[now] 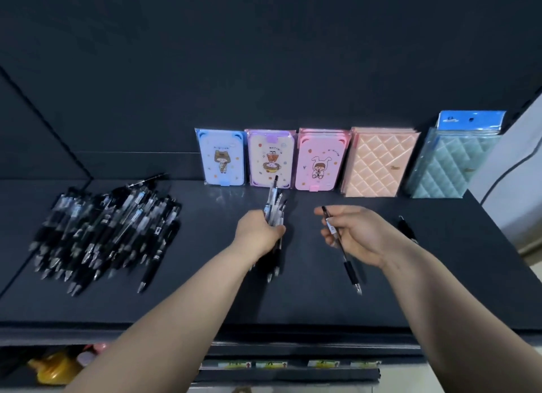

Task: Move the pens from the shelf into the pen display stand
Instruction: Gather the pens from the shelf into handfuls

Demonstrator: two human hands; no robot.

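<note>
A big heap of black and clear pens (108, 231) lies on the left of the dark shelf (205, 298). My left hand (259, 234) grips a bundle of several pens (274, 207), their ends sticking out above and below the fist. My right hand (356, 234) holds a single pen (341, 248) between its fingers, tip pointing down toward me. One more black pen (407, 229) lies on the shelf just right of that hand. No pen display stand is in view.
Packs of notebooks lean against the back wall: three cartoon-cover packs (271, 159), a pink quilted stack (379, 162) and a teal quilted pack (453, 160). The shelf's front edge (264, 329) runs below my forearms, with a lower shelf holding a yellow item (54, 367).
</note>
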